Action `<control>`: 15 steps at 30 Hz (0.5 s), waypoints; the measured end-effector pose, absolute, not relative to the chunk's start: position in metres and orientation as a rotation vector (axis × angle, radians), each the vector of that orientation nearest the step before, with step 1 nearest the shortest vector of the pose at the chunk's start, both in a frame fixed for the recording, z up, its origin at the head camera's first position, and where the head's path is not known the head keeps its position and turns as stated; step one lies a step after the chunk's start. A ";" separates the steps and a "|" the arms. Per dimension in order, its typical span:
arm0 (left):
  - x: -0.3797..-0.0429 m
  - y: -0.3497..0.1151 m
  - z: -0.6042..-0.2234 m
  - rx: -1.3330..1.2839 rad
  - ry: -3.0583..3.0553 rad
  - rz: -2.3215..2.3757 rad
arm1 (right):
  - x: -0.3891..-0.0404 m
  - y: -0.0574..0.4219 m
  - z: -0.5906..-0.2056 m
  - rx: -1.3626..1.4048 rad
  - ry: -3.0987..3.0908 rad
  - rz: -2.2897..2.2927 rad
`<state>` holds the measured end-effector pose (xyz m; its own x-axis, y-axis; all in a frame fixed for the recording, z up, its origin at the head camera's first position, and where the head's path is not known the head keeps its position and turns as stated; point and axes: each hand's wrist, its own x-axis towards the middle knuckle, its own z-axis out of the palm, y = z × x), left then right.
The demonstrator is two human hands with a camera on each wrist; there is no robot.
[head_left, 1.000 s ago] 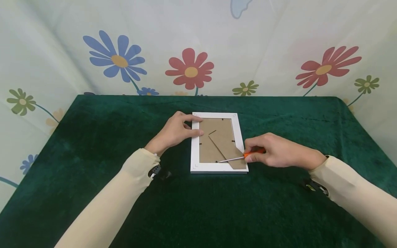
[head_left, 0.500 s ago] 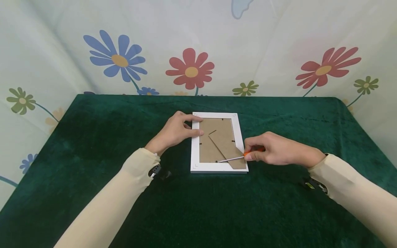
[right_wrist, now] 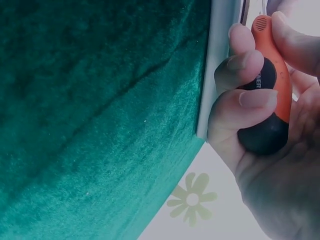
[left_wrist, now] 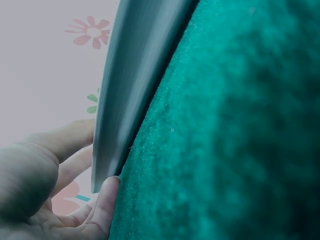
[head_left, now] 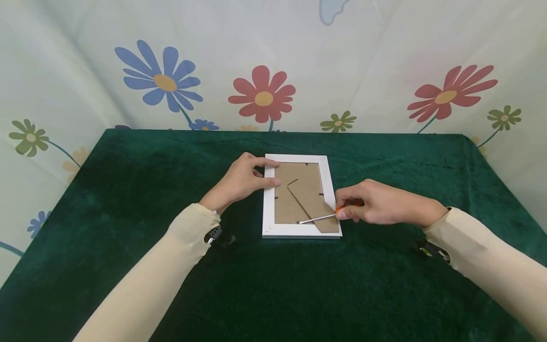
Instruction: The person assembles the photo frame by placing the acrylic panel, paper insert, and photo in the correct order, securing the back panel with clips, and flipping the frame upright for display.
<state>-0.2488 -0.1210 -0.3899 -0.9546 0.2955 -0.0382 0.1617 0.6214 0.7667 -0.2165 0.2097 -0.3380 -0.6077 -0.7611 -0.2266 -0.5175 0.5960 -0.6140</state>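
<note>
A white picture frame [head_left: 268,211] lies face down, its brown backing board [head_left: 301,172] upward. Several small dark tabs stick out along the frame's inner edges. My left hand [head_left: 239,180] holds the frame's left side, thumb and index finger on top; in the left wrist view another fingertip [left_wrist: 106,200] meets the frame's edge near the cloth. In my right hand [head_left: 382,202] is a screwdriver [head_left: 316,219], gripped by its orange and black handle [right_wrist: 281,82]. Its metal shaft crosses the slanted stand leg [head_left: 326,222], the tip beside the tab at the board's near edge.
Dark green velvety cloth [head_left: 273,289] covers the table beneath the frame. Behind the table's far edge hangs a pale curtain [head_left: 307,57] printed with flowers. Small dark devices [head_left: 213,235] are strapped at both wrists.
My right hand has shifted slightly up and left, and the screwdriver tip has moved a little toward the left at the near edge. The left hand and frame stay in place.
</note>
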 end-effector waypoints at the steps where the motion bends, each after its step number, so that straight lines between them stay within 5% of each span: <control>1: -0.249 -0.121 -0.389 0.384 2.683 1.244 | -0.217 0.209 -0.337 -1.016 2.353 -0.687; 15: -0.248 -0.122 -0.390 0.388 2.674 1.263 | -0.212 0.216 -0.355 -1.121 2.438 -0.741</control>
<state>-0.2485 -0.1225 -0.3899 -0.9537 0.2990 -0.0325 0.1648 0.6102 0.7749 -0.2121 0.2156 -0.3549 -0.6225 -0.7763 -0.0991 -0.5898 0.5486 -0.5927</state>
